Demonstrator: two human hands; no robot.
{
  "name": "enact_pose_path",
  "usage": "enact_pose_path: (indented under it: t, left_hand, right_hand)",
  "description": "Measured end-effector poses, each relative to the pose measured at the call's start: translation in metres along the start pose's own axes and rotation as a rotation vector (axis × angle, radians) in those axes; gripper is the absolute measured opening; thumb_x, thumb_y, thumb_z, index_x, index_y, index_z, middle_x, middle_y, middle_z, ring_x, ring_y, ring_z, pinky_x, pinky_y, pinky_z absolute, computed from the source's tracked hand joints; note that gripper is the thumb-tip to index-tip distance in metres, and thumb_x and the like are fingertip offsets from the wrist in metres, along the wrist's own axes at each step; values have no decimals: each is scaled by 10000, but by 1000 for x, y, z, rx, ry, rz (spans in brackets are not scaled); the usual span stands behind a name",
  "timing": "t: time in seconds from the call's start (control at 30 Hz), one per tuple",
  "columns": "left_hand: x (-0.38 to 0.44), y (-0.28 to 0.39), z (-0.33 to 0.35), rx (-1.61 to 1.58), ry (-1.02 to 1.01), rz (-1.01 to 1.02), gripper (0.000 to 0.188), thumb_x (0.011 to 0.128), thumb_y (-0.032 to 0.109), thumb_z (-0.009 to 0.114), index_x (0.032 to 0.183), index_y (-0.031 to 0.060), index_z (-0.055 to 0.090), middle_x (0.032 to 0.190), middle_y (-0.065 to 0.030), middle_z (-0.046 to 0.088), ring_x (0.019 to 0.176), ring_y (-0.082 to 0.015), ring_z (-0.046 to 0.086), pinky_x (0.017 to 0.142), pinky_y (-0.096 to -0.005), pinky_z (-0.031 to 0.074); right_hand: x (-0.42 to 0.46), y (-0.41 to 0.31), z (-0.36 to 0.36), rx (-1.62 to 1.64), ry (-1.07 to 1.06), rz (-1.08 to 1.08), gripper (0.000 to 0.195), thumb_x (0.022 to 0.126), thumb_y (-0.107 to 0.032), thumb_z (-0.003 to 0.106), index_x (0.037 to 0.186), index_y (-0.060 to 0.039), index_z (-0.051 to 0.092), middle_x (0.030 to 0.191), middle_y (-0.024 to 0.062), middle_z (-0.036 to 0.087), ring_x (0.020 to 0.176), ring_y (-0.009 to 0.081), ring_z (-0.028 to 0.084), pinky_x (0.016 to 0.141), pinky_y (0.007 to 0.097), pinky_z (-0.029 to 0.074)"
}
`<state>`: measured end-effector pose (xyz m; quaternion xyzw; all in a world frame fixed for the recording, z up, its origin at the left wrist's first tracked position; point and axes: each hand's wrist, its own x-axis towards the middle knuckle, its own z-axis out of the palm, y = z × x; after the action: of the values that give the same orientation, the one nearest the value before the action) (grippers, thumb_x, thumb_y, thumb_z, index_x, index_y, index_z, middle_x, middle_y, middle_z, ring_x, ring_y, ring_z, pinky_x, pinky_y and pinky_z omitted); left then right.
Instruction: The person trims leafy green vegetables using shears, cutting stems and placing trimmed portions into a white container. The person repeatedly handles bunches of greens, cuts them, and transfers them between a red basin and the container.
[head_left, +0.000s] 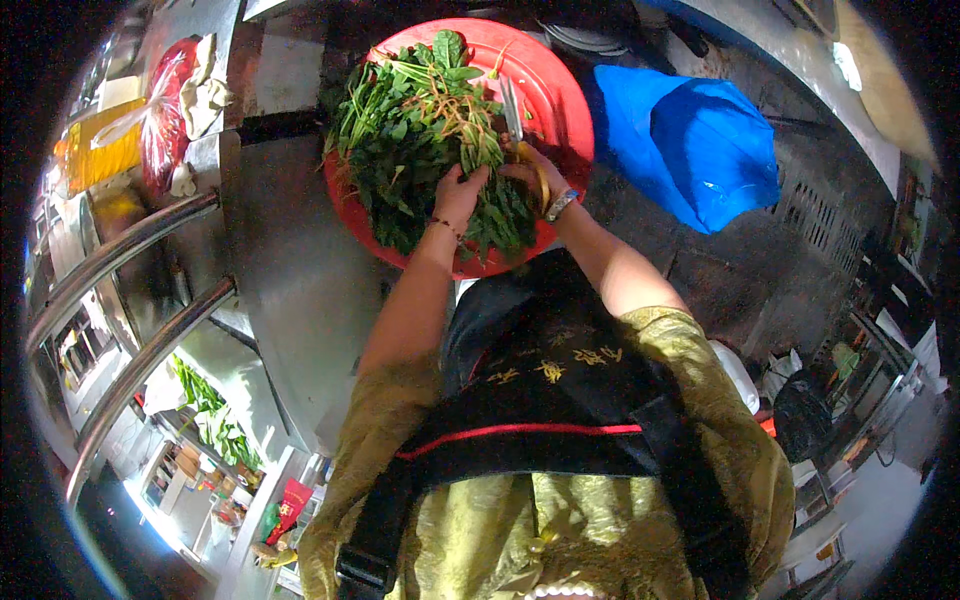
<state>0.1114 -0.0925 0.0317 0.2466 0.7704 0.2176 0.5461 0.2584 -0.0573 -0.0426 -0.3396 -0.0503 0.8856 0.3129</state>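
In front of me a wide red plastic basin (574, 120) holds a large heap of leafy greens (390, 165) with long stems and reddish roots, probably spinach. My left hand (459, 196) grips a bunch of greens (478, 139) by its leaves, roots pointing away from me. Scissors (512, 112) with yellow handles are in my right hand (541, 174), their metal blades pointing away, just right of the roots. The fingers of my right hand also reach to the bunch. A few cut scraps lie on the basin's bare right side.
A bright blue plastic bag (690, 135) stands right of the basin. Left are two curved metal rails (150, 375), a clear bag of red contents (171, 112) and a jug of yellow liquid (105, 146). More greens (221, 424) lie lower left. A slotted drain cover (817, 217) is at right.
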Motion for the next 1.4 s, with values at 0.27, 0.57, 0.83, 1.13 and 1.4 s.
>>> enact_pose_path:
  t: [0.27, 0.57, 0.83, 1.13, 1.4]
  left_hand:
    - [-58, 13, -18, -580, 131, 31, 382, 823, 328, 551, 1015, -1, 531, 947, -34, 556, 814, -126, 490, 700, -270, 399]
    - [-75, -32, -59, -988, -145, 79, 477, 839, 384, 503, 1186, 63, 445, 1088, -54, 525, 941, -182, 518, 760, -323, 442]
    - [-50, -49, -72, -605, 56, 1, 417, 840, 375, 502, 1145, 91, 488, 1044, -51, 560, 918, -197, 546, 772, -355, 454]
    - [-47, -70, -68, -766, -224, 103, 299, 795, 228, 581, 1043, 66, 542, 945, -43, 596, 828, -205, 579, 752, -350, 466]
    - [-44, -72, -87, -837, -354, -34, 378, 706, 101, 596, 1065, 39, 495, 952, -73, 569, 863, -218, 563, 714, -360, 482]
  right_hand:
    - [-52, 4, 76, -76, -107, -57, 410, 749, -54, 572, 1141, -36, 451, 971, 79, 590, 821, 197, 582, 725, 306, 488]
    - [-83, 13, 117, -854, -127, -181, 393, 737, -91, 572, 1115, -43, 473, 986, 46, 559, 883, 136, 520, 782, 250, 409]
    - [-54, 44, 100, -1411, -60, -316, 512, 714, -198, 663, 1148, -34, 448, 1063, 88, 550, 908, 191, 540, 795, 284, 433]
    - [-46, 54, 79, -1286, -115, -299, 481, 721, -146, 647, 1147, -44, 448, 1025, 83, 556, 886, 180, 538, 764, 296, 440]
    - [12, 10, 49, -1336, 18, -437, 516, 732, -61, 640, 1190, -54, 402, 955, 89, 592, 869, 171, 569, 768, 274, 465]
